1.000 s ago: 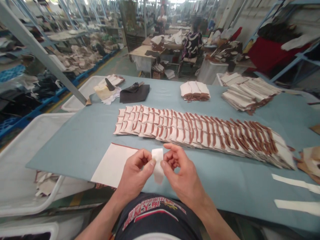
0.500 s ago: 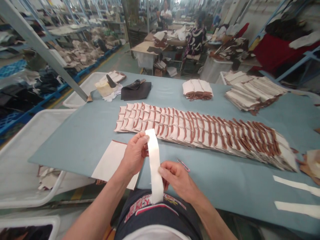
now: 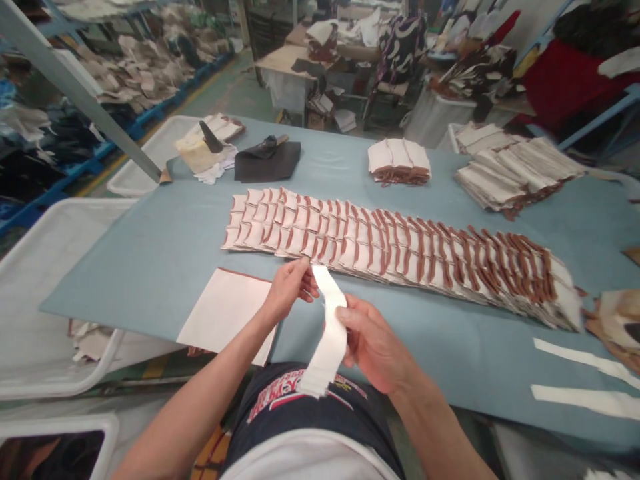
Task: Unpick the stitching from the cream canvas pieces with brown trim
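Observation:
A long white strip (image 3: 327,333) hangs between my hands in front of my body. My left hand (image 3: 290,287) pinches its top end, just short of the near edge of a long overlapping row of white-and-brown pieces (image 3: 400,250). My right hand (image 3: 373,343) grips the strip lower down, thumb across it, and the strip's free end hangs over my dark shirt. A flat white sheet with a brown edge (image 3: 225,317) lies on the table under my left forearm.
The blue-grey table (image 3: 150,260) also carries a small stack (image 3: 399,162) and a larger fanned stack (image 3: 515,173) of pieces at the back, a black piece (image 3: 267,163), and two white strips (image 3: 585,380) at the right. White bins (image 3: 50,267) stand left. Other people work at tables behind.
The strip has been pulled out longer between my hands. My left hand has moved up and away toward the row with the top end; my right hand has slid down along the strip.

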`<action>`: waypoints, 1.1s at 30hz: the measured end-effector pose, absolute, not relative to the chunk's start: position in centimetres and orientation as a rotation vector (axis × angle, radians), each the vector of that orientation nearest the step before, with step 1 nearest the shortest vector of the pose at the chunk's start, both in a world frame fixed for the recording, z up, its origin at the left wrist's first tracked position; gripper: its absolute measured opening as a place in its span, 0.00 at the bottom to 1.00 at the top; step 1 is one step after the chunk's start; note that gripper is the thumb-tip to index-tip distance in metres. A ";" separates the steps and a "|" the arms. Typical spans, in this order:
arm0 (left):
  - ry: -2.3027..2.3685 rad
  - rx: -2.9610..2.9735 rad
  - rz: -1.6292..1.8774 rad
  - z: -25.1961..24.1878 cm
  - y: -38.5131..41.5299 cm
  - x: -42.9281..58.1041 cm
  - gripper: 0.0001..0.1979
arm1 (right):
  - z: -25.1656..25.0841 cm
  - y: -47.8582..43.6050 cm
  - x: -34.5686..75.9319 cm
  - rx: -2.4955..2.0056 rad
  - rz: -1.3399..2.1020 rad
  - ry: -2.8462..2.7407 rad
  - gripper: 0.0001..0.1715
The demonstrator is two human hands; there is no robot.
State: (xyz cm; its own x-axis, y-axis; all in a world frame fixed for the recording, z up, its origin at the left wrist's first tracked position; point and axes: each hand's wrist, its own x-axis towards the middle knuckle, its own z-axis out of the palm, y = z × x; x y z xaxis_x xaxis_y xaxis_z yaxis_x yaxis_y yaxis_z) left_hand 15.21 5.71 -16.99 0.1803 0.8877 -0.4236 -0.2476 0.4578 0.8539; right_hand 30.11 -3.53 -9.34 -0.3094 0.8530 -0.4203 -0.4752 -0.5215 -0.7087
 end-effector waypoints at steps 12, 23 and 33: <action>0.803 0.884 0.517 -11.8 0.0 13.2 0.35 | -11.4 0.0 31.6 -1.258 1.594 -0.673 0.22; 0.859 0.888 0.558 -10.2 -0.2 13.3 0.27 | -13.7 0.7 31.4 -1.452 1.579 -0.852 0.21; 0.977 1.083 0.627 -10.1 -0.5 14.2 0.17 | -11.7 -1.7 33.7 -1.541 0.935 -1.522 0.20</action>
